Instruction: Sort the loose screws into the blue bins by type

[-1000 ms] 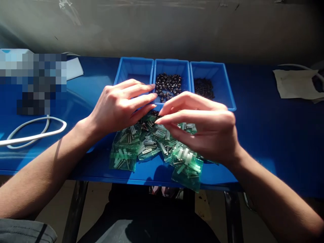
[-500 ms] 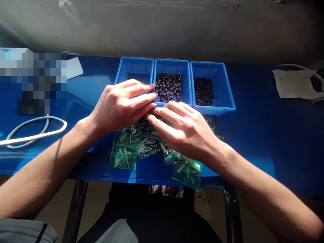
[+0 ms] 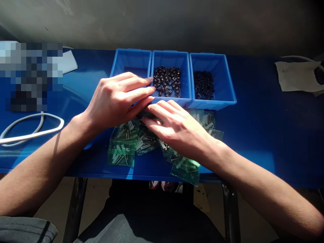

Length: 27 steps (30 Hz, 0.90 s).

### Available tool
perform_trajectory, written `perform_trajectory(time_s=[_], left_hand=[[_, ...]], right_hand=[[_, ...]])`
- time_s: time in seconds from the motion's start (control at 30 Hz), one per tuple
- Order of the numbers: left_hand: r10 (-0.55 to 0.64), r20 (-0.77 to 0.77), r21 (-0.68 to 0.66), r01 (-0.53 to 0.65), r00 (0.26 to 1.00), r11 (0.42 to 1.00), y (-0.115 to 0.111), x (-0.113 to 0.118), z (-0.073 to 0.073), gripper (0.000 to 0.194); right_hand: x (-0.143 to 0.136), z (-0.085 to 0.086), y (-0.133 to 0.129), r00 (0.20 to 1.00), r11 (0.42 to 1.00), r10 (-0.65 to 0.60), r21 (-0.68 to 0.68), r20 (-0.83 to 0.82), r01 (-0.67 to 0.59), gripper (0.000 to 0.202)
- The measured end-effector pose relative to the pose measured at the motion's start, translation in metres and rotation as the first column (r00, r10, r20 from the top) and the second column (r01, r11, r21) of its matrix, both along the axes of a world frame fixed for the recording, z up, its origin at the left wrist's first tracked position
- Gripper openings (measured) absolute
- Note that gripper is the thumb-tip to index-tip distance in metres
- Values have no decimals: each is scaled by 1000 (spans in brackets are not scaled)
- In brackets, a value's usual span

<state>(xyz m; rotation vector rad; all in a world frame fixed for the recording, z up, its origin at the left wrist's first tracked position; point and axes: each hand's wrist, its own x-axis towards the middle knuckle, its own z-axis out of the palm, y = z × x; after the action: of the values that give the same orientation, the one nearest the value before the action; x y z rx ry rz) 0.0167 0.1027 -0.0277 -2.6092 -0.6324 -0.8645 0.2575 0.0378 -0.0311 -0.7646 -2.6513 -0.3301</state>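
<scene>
My left hand (image 3: pixel 120 99) is palm down at the near side of the left blue bin (image 3: pixel 113 64). Its fingers are stretched out and apart, tips along the divide between this bin and the middle bin (image 3: pixel 186 91). Close beside it, my right hand (image 3: pixel 174 121) hovers over green-tinted plastic packets (image 3: pixel 123 153) of screws and white plugs. Its thumb and forefinger are bent towards each other near the left fingertips; whatever lies between them is hidden. Dark screws with wide heads (image 3: pixel 167 79) lie in the middle bin.
The right bin (image 3: pixel 229 87) contains black screws (image 3: pixel 203 86). A white cable (image 3: pixel 62 125) loops on the blue table (image 3: pixel 255 135) at left, near a white paper (image 3: pixel 69 62). A beige sheet (image 3: pixel 293 77) lies at the far right. One packet (image 3: pixel 188 173) overhangs the front edge.
The view has tilted slightly, so the bins and packets sit higher in the picture. My right hand has shifted a little left and towards me; my left hand keeps its pose.
</scene>
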Motion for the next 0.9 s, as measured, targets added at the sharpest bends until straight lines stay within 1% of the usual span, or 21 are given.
perform_trajectory(time_s=[0.1,0.2,0.27,0.4,0.47,0.53,0.63,0.73,0.83,0.9], left_hand=[[38,-8,-40,-39,999,998,-1,0,-1,18],[49,-21,-74,-50,999,996,-2,-1,-1,20],[52,-10,-90,-53,999,995,-3,-2,-2,22],[55,6,-129,-54,998,990,-2,-4,-3,26],[67,-11,-126,-68,998,990,-2,-3,-2,24],[64,-24,-93,-66,998,994,-2,-3,-1,21],[52,-21,-68,-53,998,996,-2,-2,0,21],[64,-15,-100,-65,998,993,-2,-2,-1,22],[54,1,-103,-54,999,993,-1,-2,-2,24],[55,0,-99,-54,999,994,-2,-2,-2,25]], right_hand=[[-1,-1,0,999,998,-11,68,-45,14,28],[-3,-3,-1,999,990,-24,138,-33,28,28],[-3,-3,-1,1000,992,-8,124,-1,8,29],[-2,-3,2,998,995,62,79,4,-63,28],[-2,-2,4,997,992,76,98,-12,-75,28],[-2,-2,5,996,988,78,141,-49,-70,27],[-2,0,3,997,983,40,182,-72,-27,24],[-4,2,1,1000,989,7,149,-14,-5,27],[-4,2,1,999,995,44,94,8,-45,29],[-4,2,2,999,997,48,67,5,-49,31]])
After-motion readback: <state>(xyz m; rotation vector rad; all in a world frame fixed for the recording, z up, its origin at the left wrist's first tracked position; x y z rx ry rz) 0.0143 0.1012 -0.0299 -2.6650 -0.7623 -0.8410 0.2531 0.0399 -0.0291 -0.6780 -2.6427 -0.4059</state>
